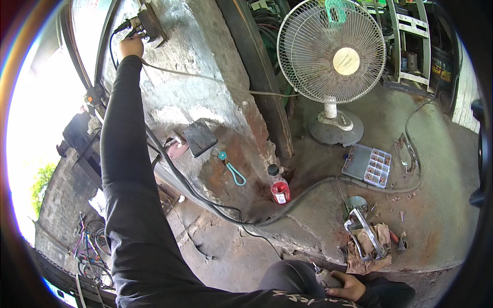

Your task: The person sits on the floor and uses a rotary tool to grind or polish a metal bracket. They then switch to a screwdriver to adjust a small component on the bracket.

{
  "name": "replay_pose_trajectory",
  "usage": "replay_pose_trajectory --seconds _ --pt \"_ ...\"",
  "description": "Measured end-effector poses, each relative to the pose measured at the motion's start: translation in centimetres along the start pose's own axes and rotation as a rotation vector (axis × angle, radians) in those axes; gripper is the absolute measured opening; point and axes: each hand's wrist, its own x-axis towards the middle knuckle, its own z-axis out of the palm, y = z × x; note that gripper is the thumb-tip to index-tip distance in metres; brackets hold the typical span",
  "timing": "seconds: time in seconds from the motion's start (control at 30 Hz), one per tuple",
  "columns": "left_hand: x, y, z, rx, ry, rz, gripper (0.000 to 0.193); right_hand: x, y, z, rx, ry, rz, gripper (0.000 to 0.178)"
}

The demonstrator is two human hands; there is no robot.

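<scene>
Reaching the socket box (152, 24) near the left edge of the wall (192, 46), the left hand (132, 46), grip unclear, seemed best kept square; the right hand (351, 288) held a grey tool (326, 279).

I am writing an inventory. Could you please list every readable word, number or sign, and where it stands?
None reads clearly.
Fan hub: marking too small.
Bottle label: too small.
Shirt lettering: too distorted by folds.
Dark container, back right: print blurred.
</scene>
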Motion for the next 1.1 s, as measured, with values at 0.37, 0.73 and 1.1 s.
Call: replay_pose_trajectory --seconds 0.37,0.73,1.1 --pt "1.8 -2.4 2.3 0.077 -0.157 -0.104 0.051 0.1 0.3 0.1 0.003 -0.031 0.051 0.067" --pt "-1.0 -3.8 5.5 -0.226 -0.175 -0.035 0.038 -0.4 -2.2 2.5 0.499 0.216 -0.205 0.064" --pt "-54.1 23.8 -19.4 -1.274 -1.244 -0.313 0.033 -6.3 -0.2 1.6 0.602 0.463 -0.393 0.073"
